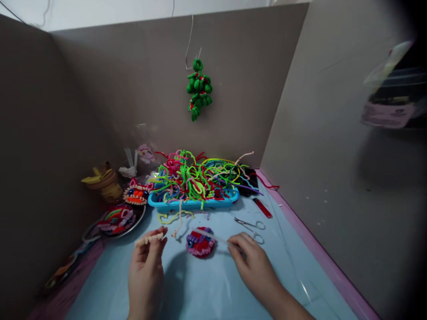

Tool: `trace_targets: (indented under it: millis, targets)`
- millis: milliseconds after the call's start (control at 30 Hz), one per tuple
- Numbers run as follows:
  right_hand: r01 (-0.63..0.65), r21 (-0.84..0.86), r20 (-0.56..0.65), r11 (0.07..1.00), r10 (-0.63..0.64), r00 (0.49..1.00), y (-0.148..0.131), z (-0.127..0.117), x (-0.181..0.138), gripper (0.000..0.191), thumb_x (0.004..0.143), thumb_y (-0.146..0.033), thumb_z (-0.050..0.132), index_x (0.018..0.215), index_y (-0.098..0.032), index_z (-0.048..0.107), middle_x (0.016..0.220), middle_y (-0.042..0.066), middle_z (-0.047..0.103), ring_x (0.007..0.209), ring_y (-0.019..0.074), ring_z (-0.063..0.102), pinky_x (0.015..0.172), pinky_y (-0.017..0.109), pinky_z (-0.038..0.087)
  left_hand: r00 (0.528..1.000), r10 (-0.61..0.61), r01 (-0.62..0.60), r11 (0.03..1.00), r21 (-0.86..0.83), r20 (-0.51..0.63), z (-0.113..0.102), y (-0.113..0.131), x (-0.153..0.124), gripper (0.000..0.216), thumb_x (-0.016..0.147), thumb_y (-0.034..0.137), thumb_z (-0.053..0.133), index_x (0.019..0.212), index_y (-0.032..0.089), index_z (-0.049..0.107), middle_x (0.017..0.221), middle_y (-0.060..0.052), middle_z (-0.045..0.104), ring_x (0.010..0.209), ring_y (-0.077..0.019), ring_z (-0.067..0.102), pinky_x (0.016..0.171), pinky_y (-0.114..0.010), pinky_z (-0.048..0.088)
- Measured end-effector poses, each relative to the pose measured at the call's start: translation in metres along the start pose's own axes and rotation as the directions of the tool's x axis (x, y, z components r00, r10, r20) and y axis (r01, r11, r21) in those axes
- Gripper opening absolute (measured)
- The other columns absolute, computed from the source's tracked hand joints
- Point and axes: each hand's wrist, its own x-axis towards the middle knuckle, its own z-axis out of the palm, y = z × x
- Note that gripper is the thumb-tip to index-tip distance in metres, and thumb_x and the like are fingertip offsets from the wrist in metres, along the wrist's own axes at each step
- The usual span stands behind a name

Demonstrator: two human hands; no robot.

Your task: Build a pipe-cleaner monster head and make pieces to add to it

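Observation:
My left hand [148, 262] is closed in a pinch on a short cream piece of twisted pipe cleaner [149, 240]. My right hand [248, 255] grips a thin translucent whitish stick [213, 234], which points left over a round pipe-cleaner ornament [200, 246]. That ornament lies flat on the blue table cover between my hands, red and purple with a pink rim and blue spots. Whether the stick touches it I cannot tell. Small scissors [255, 229] lie partly open beyond my right hand. Near the left fingertips are a pale pink pipe cleaner [179, 222] and a yellow one [171, 218].
A blue tray [193, 204] heaped with coloured pipe cleaners stands at the back. A red-handled cutter [262, 208] lies to its right. On the left sit a metal dish [138, 220] with finished ornaments and a brown pot [110, 189]. A green ornament [199, 89] hangs above; grey panels enclose three sides.

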Motion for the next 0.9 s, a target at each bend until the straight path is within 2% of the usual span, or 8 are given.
trace_targets:
  millis: [67, 133, 233, 333, 467, 633, 733, 900]
  targets:
    - [-0.045, -0.039, -0.043, 0.998, 0.043, 0.998, 0.009, -0.004, 0.005, 0.015, 0.089, -0.018, 0.047, 0.082, -0.021, 0.06, 0.082, 0.004, 0.062, 0.079, 0.0203, 0.061, 0.069, 0.029, 0.046, 0.998, -0.01, 0.004, 0.995, 0.104, 0.063, 0.0, 0.001, 0.001, 0.026, 0.071, 0.044, 0.075, 0.082, 0.021, 0.069, 0.098, 0.0, 0.069, 0.093, -0.0163, 0.065, 0.086, -0.026, 0.052]
    - [-0.081, -0.1, -0.038, 0.992, 0.078, 0.996, 0.02, -0.005, 0.008, 0.015, 0.088, -0.018, 0.047, 0.083, -0.021, 0.061, 0.084, 0.005, 0.063, 0.081, 0.0215, 0.062, 0.07, 0.031, 0.047, 0.969, -0.062, -0.011, 0.956, 0.294, 0.238, 0.002, -0.001, -0.003, 0.027, 0.073, 0.044, 0.073, 0.086, 0.02, 0.074, 0.102, -0.006, 0.071, 0.088, -0.0197, 0.067, 0.082, -0.029, 0.054]
    - [-0.114, -0.208, -0.036, 0.971, 0.109, 0.993, 0.038, 0.0, 0.008, 0.018, 0.086, -0.013, 0.048, 0.091, -0.021, 0.063, 0.091, 0.007, 0.065, 0.085, 0.0235, 0.063, 0.073, 0.034, 0.048, 0.831, -0.084, -0.25, 0.826, 0.505, 0.55, 0.006, -0.005, -0.015, 0.026, 0.077, 0.038, 0.07, 0.097, 0.023, 0.077, 0.096, -0.009, 0.074, 0.085, -0.0232, 0.068, 0.077, -0.029, 0.054]
    - [-0.089, -0.271, -0.072, 0.958, 0.072, 0.995, 0.049, 0.006, 0.008, 0.026, 0.082, -0.007, 0.048, 0.099, -0.021, 0.064, 0.096, 0.01, 0.066, 0.091, 0.0261, 0.063, 0.077, 0.037, 0.049, 0.704, -0.057, -0.482, 0.694, 0.535, 0.708, 0.008, -0.007, -0.023, 0.025, 0.082, 0.031, 0.064, 0.103, 0.028, 0.076, 0.091, -0.009, 0.073, 0.083, -0.0225, 0.068, 0.075, -0.027, 0.053]
    - [-0.013, -0.194, -0.075, 0.981, -0.002, 0.997, 0.038, 0.006, 0.005, 0.026, 0.082, -0.008, 0.05, 0.101, -0.02, 0.064, 0.097, 0.01, 0.066, 0.098, 0.027, 0.06, 0.085, 0.04, 0.048, 0.657, -0.05, -0.572, 0.617, 0.541, 0.752, 0.007, -0.013, -0.024, 0.024, 0.083, 0.025, 0.062, 0.102, 0.026, 0.075, 0.088, -0.01, 0.071, 0.079, -0.0211, 0.068, 0.07, -0.025, 0.053]
    - [0.046, 0.203, 0.206, 0.978, -0.089, 0.974, -0.003, 0.003, -0.004, 0.027, 0.085, -0.015, 0.055, 0.111, -0.022, 0.06, 0.103, 0.006, 0.063, 0.092, 0.0185, 0.06, 0.078, 0.028, 0.049, 0.592, 0.005, -0.634, 0.62, 0.462, 0.806, 0.004, -0.024, -0.028, 0.021, 0.083, 0.02, 0.062, 0.101, 0.023, 0.073, 0.085, -0.008, 0.069, 0.074, -0.0177, 0.067, 0.067, -0.022, 0.053]
    - [0.023, 0.274, 0.254, 0.962, -0.095, 0.962, -0.014, 0.007, -0.008, 0.017, 0.087, -0.014, 0.053, 0.098, -0.022, 0.063, 0.091, 0.003, 0.064, 0.086, 0.0165, 0.06, 0.075, 0.026, 0.046, 0.561, 0.016, -0.629, 0.659, 0.413, 0.828, 0.005, -0.023, -0.031, 0.02, 0.082, 0.018, 0.063, 0.099, 0.022, 0.072, 0.083, -0.007, 0.068, 0.073, -0.016, 0.066, 0.066, -0.022, 0.052]
    - [-0.044, 0.245, 0.221, 0.968, -0.012, 0.975, -0.01, 0.017, -0.014, 0.012, 0.085, -0.012, 0.055, 0.091, -0.02, 0.06, 0.083, 0.001, 0.064, 0.078, 0.0157, 0.06, 0.069, 0.024, 0.042, 0.624, -0.067, -0.45, 0.784, 0.428, 0.779, 0.008, -0.014, -0.025, 0.015, 0.081, 0.027, 0.067, 0.09, 0.019, 0.074, 0.083, -0.007, 0.068, 0.075, -0.0169, 0.065, 0.064, -0.023, 0.051]
